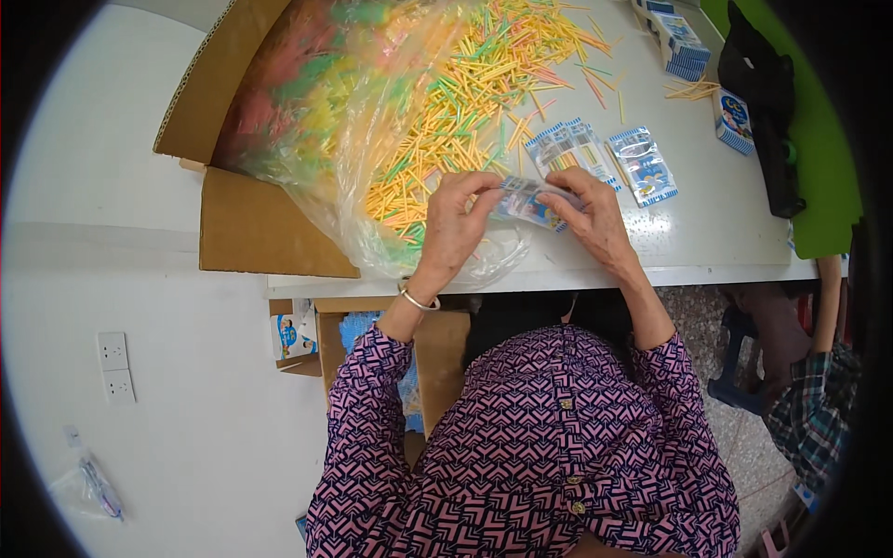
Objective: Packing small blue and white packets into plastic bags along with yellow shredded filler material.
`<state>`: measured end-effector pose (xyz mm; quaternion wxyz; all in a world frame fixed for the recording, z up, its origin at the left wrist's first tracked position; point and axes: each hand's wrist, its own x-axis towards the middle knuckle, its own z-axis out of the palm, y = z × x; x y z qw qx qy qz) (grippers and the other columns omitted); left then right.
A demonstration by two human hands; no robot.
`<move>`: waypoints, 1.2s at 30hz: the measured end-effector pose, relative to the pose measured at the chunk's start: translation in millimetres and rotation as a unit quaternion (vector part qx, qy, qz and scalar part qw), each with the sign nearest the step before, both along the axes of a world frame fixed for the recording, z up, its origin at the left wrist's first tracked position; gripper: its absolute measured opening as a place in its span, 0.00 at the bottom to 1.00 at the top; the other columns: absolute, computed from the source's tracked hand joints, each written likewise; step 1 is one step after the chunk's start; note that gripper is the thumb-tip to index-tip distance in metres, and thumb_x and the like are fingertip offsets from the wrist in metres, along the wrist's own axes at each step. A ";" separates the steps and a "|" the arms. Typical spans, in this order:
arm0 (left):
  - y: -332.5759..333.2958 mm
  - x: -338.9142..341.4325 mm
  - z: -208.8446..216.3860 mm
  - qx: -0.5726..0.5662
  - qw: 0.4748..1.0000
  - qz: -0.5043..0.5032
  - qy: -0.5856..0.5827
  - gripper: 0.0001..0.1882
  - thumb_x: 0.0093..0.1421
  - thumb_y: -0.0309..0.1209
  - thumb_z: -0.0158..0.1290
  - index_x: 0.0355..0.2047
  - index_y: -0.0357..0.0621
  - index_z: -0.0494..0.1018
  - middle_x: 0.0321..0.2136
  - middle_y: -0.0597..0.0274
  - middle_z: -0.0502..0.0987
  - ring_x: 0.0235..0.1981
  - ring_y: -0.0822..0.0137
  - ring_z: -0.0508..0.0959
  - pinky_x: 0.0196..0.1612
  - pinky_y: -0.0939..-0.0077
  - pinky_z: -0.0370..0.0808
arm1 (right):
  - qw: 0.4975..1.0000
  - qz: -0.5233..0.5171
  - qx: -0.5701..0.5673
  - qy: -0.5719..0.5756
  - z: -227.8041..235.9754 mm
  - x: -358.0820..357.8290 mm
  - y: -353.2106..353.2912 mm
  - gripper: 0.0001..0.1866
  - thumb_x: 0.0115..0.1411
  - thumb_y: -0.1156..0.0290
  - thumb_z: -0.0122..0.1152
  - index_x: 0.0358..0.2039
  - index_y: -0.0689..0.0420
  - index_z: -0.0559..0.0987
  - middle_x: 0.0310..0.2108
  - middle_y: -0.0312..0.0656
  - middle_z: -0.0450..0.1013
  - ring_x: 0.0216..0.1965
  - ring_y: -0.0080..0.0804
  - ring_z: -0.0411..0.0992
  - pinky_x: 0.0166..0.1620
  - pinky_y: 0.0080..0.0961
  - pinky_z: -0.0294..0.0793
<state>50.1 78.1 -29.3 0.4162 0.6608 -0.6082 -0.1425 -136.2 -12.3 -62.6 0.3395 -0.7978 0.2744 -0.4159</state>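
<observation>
Between my hands is a small clear packet with blue-and-white print (528, 206), lying low over the table's near part. My left hand (454, 223) pinches its left end, thumb against fingers. At its right end my right hand (598, 221) grips with thumb and fingers. Just beyond are a packet holding thin coloured sticks (569, 149) and, to its right, a flatter printed packet (644, 167). A large heap of thin yellow, green and pink sticks (488, 84) spreads past my left hand, partly under a clear plastic bag (358, 121).
An open cardboard box (265, 223) lies at the left, with the bag spilling out. Stacked blue-and-white packs (684, 51), a small box (733, 121) and a black object (758, 79) stand by a green panel (828, 130). Another person's arm (826, 312) reaches in at the right.
</observation>
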 end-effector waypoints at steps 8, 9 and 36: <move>-6.8 0.2 27.5 0.025 0.998 -0.057 0.026 0.08 0.55 0.26 0.56 0.33 0.35 0.77 0.26 0.59 0.76 0.31 0.69 0.73 0.37 0.78 0.69 | 0.970 0.126 0.206 -0.036 23.1 8.4 1.3 0.09 0.55 0.71 0.61 0.30 0.66 0.78 0.23 0.36 0.73 0.27 0.19 0.68 0.31 0.18 0.66; -6.7 1.6 30.8 0.026 0.998 -0.055 0.025 0.08 0.55 0.26 0.56 0.33 0.35 0.77 0.26 0.59 0.76 0.31 0.69 0.73 0.37 0.78 0.69 | 0.969 0.128 0.207 -0.036 25.4 9.3 1.4 0.09 0.55 0.71 0.61 0.30 0.66 0.78 0.23 0.36 0.73 0.27 0.19 0.68 0.31 0.18 0.66; 62.2 75.9 27.5 0.203 0.873 -0.095 -0.434 0.35 0.42 0.46 0.63 0.45 0.36 0.67 0.53 0.44 0.61 0.49 0.46 0.64 0.52 0.57 0.61 | 0.922 0.387 -0.021 0.012 -22.5 48.9 76.7 0.09 0.56 0.66 0.58 0.28 0.59 0.77 0.37 0.40 0.73 0.40 0.41 0.67 0.44 0.34 0.67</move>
